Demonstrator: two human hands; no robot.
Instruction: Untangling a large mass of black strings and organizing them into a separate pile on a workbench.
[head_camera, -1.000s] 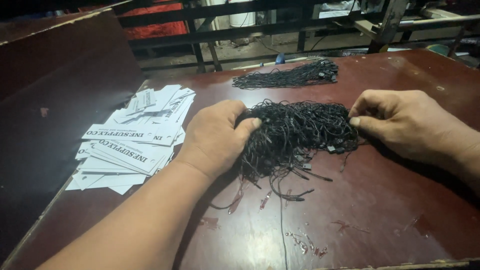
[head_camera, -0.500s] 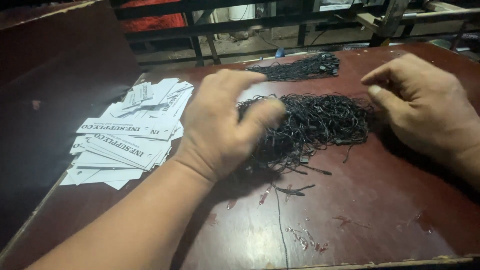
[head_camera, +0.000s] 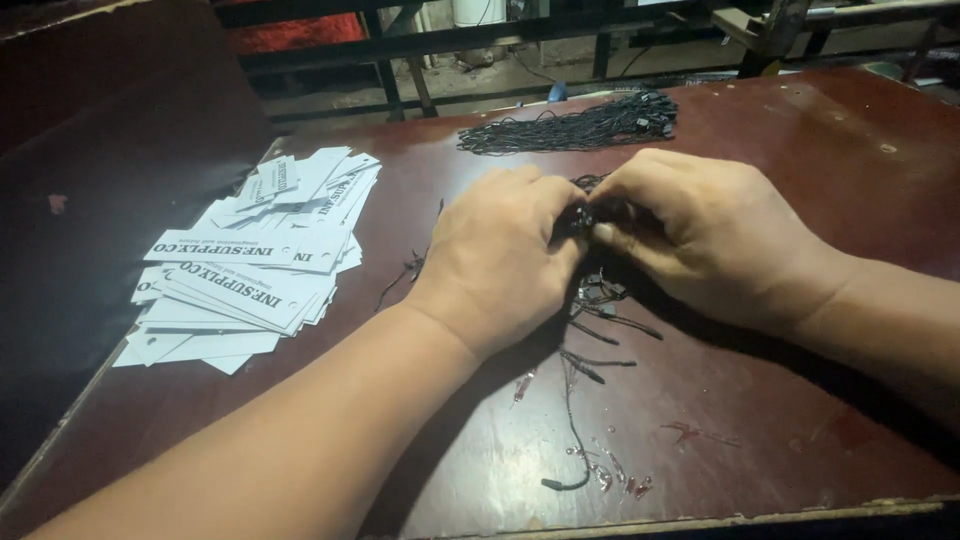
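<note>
At the centre of the head view, both hands meet over a bundle of black cords (head_camera: 597, 290) lying on the dark red desk (head_camera: 800, 400). Coming in from 7 o'clock, the left hand (head_camera: 500, 260) lies knuckles up with its fingers curled over the bundle's left side, its grip pressed together on the cords at the point where the two hands touch. Reaching in from 3 o'clock, the right hand (head_camera: 700, 235) has its thumb and fingertips pinching the same cords just beside the left hand's fingertips. Most of the bundle is hidden under the two hands; loose cord ends spill out towards 6 o'clock, and one long strand (head_camera: 572, 430) trails down to the near edge of the desk.

Towards 9 o'clock from the hands, well apart from them, lies a spread heap of white paper tags (head_camera: 250, 270) with dark print, overlapping one another flat on the desk. At 12 o'clock, near the far edge, a second pile of black cords (head_camera: 570, 125) lies stretched out sideways, apart from the hands. Beyond the desk at 12 o'clock runs a dark metal railing (head_camera: 480, 40).
</note>
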